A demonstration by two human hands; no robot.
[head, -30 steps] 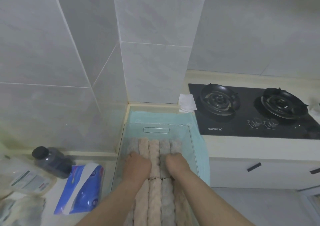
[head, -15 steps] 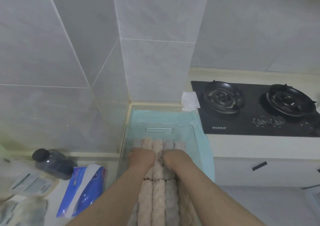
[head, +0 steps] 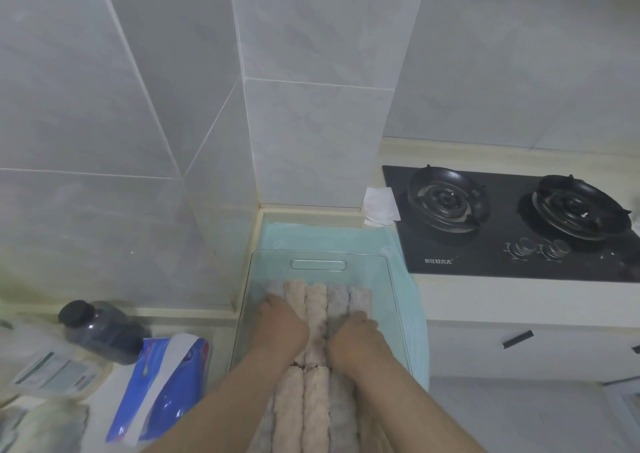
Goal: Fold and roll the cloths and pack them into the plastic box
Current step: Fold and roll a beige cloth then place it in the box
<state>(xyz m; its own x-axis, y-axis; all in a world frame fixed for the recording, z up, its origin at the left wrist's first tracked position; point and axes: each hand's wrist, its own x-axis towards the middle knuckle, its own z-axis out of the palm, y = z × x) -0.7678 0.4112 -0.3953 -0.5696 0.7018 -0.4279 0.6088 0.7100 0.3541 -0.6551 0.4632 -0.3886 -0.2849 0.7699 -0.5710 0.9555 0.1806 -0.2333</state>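
Tamping rolls (head: 316,302) in box (head: 390,279), lower centre, with left hand (head: 282,326) and right hand (head: 354,336) pressed flat; next, likely lifting clear.

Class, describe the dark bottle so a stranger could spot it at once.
Find the clear plastic box in the tiled corner and look left. Just beyond the blue packet is the dark bottle, the only thing there with a black cap.
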